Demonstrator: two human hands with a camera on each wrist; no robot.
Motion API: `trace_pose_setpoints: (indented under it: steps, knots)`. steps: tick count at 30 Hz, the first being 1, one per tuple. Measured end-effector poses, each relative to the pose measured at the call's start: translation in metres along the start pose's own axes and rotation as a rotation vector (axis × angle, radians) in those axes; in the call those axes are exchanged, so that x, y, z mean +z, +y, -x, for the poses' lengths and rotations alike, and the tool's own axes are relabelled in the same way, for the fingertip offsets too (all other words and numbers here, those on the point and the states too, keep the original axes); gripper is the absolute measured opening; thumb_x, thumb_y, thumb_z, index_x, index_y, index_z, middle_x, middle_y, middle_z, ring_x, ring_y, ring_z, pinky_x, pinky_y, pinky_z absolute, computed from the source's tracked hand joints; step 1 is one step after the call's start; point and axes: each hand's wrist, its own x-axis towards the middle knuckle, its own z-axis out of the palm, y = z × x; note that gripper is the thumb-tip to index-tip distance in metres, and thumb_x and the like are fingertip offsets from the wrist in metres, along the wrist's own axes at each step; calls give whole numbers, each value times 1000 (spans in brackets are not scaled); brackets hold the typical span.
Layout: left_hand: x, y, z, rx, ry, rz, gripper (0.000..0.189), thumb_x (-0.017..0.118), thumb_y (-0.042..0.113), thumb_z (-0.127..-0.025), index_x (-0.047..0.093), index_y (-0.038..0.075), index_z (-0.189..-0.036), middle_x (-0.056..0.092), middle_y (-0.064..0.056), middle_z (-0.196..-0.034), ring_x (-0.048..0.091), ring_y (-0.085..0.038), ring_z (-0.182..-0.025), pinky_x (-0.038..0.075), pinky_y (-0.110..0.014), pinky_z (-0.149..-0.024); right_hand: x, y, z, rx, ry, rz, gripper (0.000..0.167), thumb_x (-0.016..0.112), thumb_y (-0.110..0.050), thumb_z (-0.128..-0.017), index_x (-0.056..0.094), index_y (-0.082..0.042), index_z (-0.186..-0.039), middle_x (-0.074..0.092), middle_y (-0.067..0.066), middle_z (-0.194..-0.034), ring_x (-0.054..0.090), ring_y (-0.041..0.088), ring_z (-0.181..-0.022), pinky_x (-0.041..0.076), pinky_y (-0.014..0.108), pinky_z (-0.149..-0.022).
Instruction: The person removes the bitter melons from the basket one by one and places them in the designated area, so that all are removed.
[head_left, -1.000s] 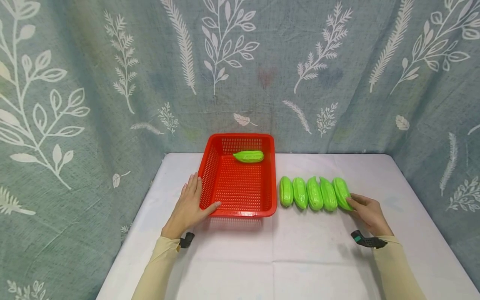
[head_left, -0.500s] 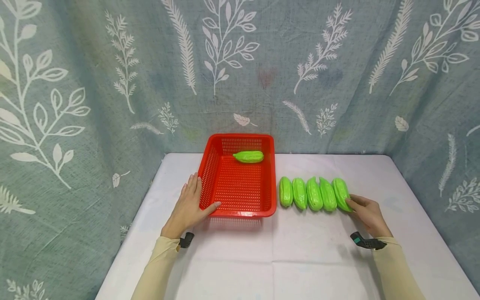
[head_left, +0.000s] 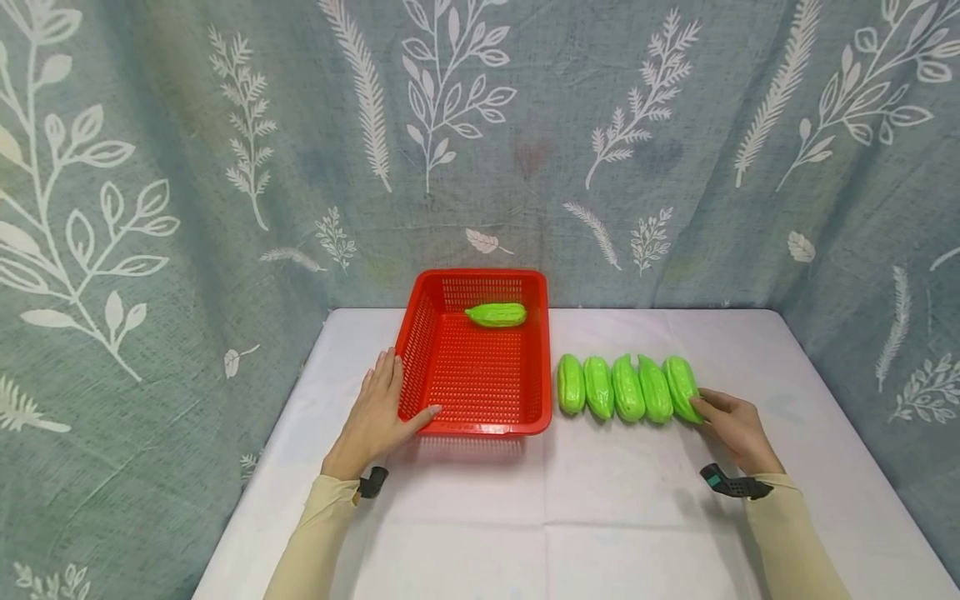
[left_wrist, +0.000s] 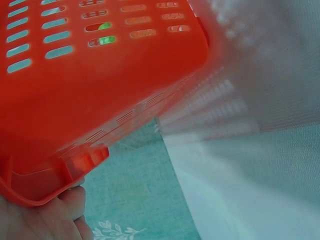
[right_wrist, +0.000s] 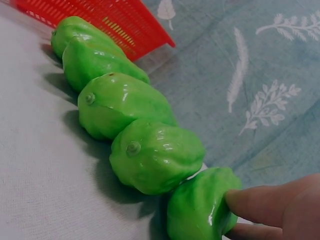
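Note:
My left hand (head_left: 372, 417) rests at the near left corner of a red plastic basket (head_left: 545, 367), its straight fingers along the left side and thumb over the front rim. The left wrist view shows fingers (left_wrist: 75, 200) beside the basket's rim (left_wrist: 30, 202). One light green bitter melon (head_left: 498, 314) lies crosswise at the basket's far end. Several more stand in a row on the table to the right. Thumb and finger of my right hand (head_left: 738, 429) pinch the near end of the rightmost bitter melon (head_left: 680, 383), also low in the right wrist view.
A white cloth covers the table (head_left: 600, 508). Grey-green curtains (head_left: 540, 167) with white leaf prints hang behind it and at both sides. The row's leftmost bitter melon (head_left: 572, 385) lies close to the basket's right wall.

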Motion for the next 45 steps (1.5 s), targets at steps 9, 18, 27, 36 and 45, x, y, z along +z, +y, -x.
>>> trace_pose_setpoints:
  steps: [9, 18, 27, 36, 45]
  knots:
    - [0, 0, 0, -4, 0, -4, 119, 55, 77, -90, 9, -5, -163, 0, -21, -175, 1, -38, -164, 8, -57, -132, -5, -2, 2, -2, -19, 6, 78, 49, -46, -107, 26, 6, -161, 28, 31, -166, 37, 43, -150, 46, 50, -117]
    - [0, -1, 0, -4, 7, -2, 118, 56, 76, -90, 10, -5, -163, 1, -21, -175, 2, -38, -164, 8, -57, -132, -9, -4, 4, 18, 3, -18, 81, 46, -48, -107, 21, 6, -162, 25, 32, -166, 37, 45, -151, 45, 50, -118]
    - [1, -2, 1, -4, 9, 1, 118, 56, 76, -90, 10, -5, -163, 1, -20, -175, 2, -37, -164, 8, -57, -132, -9, -5, 6, 18, 32, -34, 79, 46, -47, -107, 22, 6, -162, 26, 32, -166, 34, 46, -152, 39, 54, -122]
    - [2, -2, 2, -3, 10, 2, 118, 56, 76, -90, 11, -5, -163, 1, -21, -175, 2, -37, -164, 8, -56, -133, -13, -15, 14, -62, 58, 2, 77, 42, -48, -108, 25, 4, -161, 22, 32, -168, 32, 51, -151, 35, 62, -122]
    - [2, -2, 1, 4, 15, 1, 118, 55, 77, -90, 11, -4, -163, 1, -20, -175, 2, -37, -164, 9, -57, -132, -12, -38, 23, -174, 119, -20, 73, 46, -49, -108, 33, -1, -161, 30, 27, -167, 37, 49, -149, 33, 65, -121]
